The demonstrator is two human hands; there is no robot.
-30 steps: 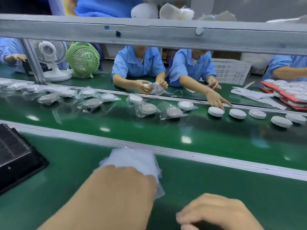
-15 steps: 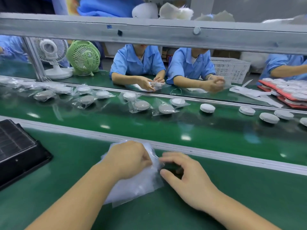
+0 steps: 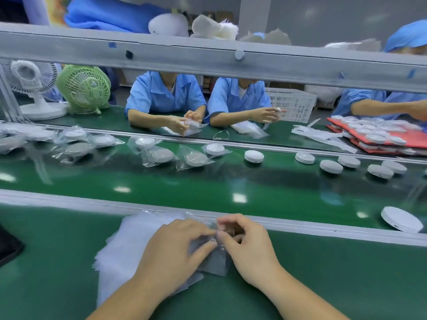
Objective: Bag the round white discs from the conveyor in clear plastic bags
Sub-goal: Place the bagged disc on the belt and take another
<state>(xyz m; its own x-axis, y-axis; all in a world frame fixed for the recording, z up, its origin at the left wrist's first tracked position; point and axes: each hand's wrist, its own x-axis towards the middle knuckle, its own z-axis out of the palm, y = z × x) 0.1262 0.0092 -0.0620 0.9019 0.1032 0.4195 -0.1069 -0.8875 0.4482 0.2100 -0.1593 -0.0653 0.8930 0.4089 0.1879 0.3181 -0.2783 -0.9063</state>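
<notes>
At the packing line, we see both hands meet on one clear bag (image 3: 215,262) at the right edge of the stack of bags (image 3: 124,245), which lies flat on the green bench. The left hand (image 3: 175,252) rests palm down across the stack, with thumb and forefinger stretched to the bag's upper edge and nipping the film. The right hand (image 3: 249,248) is just right of the stack. Its fingers are curled tight and its fingertips (image 3: 221,227) pinch the same edge, so the two hands nearly touch. We cannot tell whether the bag's mouth has parted. Neither hand holds a disc.

The conveyor (image 3: 231,181) runs beyond the stack, past a pale rail. The nearest white disc (image 3: 401,221) sits on it, unbagged, well to the right of the stack and out of either hand's reach. Farther beyond the stack and to its right, we see a loose row of bare discs (image 3: 328,166) along the belt's far side. Straight beyond the stack and to its left lie bagged discs (image 3: 159,155), each in crumpled clear film.

Across the belt from the stack, workers (image 3: 166,95) in blue shirts handle bags of their own. A green fan (image 3: 84,88) stands beyond the stack to the left, and the corner of a black tray (image 3: 7,248) shows on the bench, left of the stack.
</notes>
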